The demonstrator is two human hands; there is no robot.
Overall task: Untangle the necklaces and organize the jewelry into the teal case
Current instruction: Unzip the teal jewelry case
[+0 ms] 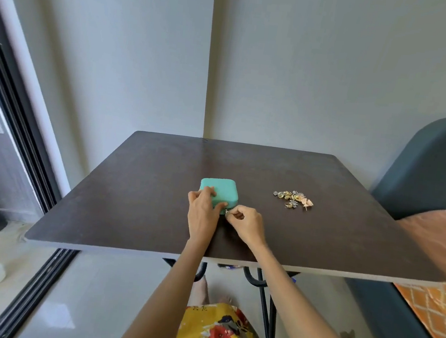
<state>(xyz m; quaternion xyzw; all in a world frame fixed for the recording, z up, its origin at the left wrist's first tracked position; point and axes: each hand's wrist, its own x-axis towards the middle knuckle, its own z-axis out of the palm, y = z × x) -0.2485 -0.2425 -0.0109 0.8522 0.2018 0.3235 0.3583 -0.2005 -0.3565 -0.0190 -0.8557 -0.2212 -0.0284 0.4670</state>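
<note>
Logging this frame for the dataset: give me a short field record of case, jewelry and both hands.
case: teal case, lid closed, on dark table
jewelry: tangled pile to the right of the case, apart from it
left hand: rests on the case, fingers over the lid
right hand: pinches the zipper pull at the case's near corner
stage: case not yet opened

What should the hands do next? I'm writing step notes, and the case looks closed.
Probably draw the zipper pull round the teal case. The right hand pinches it at the near corner, the left hand steadies the closed lid, and the jewelry pile lies apart on the table.
</note>
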